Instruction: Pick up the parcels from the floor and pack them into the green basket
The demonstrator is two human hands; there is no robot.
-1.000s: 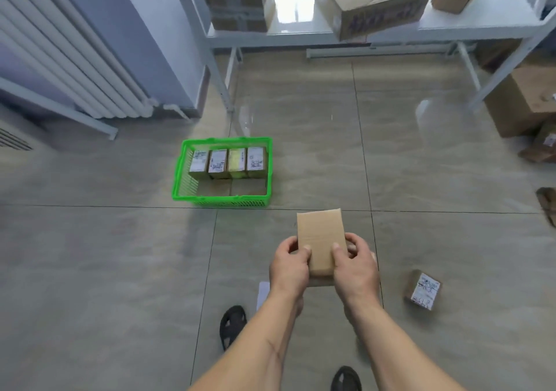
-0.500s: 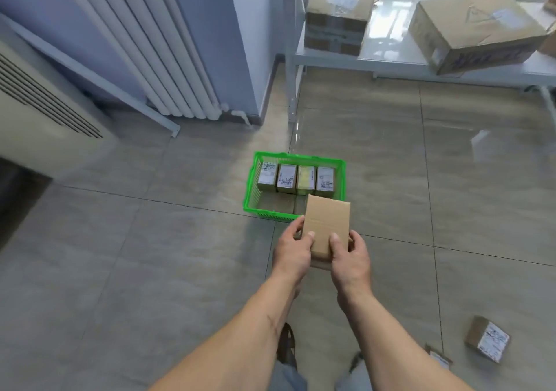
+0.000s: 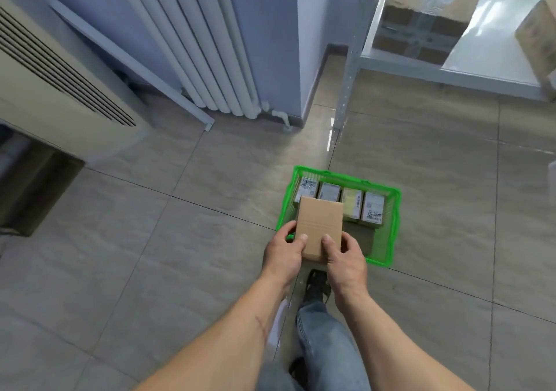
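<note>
I hold a plain brown parcel (image 3: 319,228) in both hands, my left hand (image 3: 284,253) gripping its near left corner and my right hand (image 3: 346,258) its near right corner, thumbs pressed on top. It hangs over the near left part of the green basket (image 3: 394,228) (four labelled parcels (image 3: 341,202) stand in a row inside) on the tiled floor (image 3: 150,240).

The tiled floor (image 3: 180,240) carries the green basket (image 3: 394,240); the metal shelf (image 3: 481,71) bears cardboard boxes (image 3: 427,14).

Plain brown parcel (image 3: 319,228) over green basket (image 3: 391,240), four parcels (image 3: 343,202) inside.
</note>
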